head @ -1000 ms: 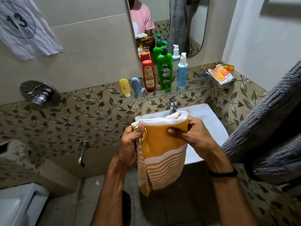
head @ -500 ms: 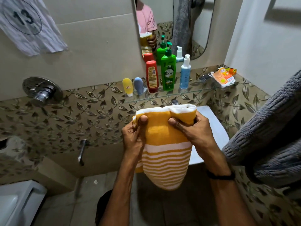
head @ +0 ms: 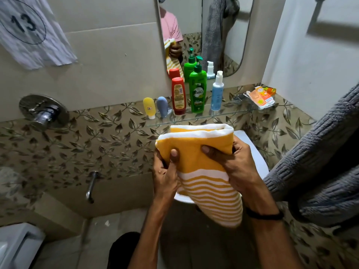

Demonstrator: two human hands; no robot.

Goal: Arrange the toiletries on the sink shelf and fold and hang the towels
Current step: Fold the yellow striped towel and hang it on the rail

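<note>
I hold a folded yellow towel with white stripes [head: 202, 167] in front of the white sink [head: 254, 152]. My left hand [head: 167, 175] grips its left edge and my right hand [head: 231, 164] grips its right side, thumbs on the front. The lower part hangs down. On the glass shelf [head: 229, 113] behind stand a yellow tube [head: 149, 108], a grey-blue tube [head: 162, 106], a red bottle [head: 178, 96], a green pump bottle [head: 198, 90] and a light blue pump bottle [head: 217, 92]. A grey towel [head: 318, 164] hangs at the right.
A soap dish with orange packets [head: 261, 97] sits at the shelf's right end. A mirror [head: 202, 33] hangs above the shelf. A shower valve [head: 43, 112] and a spout [head: 91, 186] are on the left wall. A white toilet [head: 13, 247] is at bottom left.
The towel went from hanging long and narrow to a wider, shorter fold held up by both hands. My thumbs now press its front; the tap is hidden behind it.
</note>
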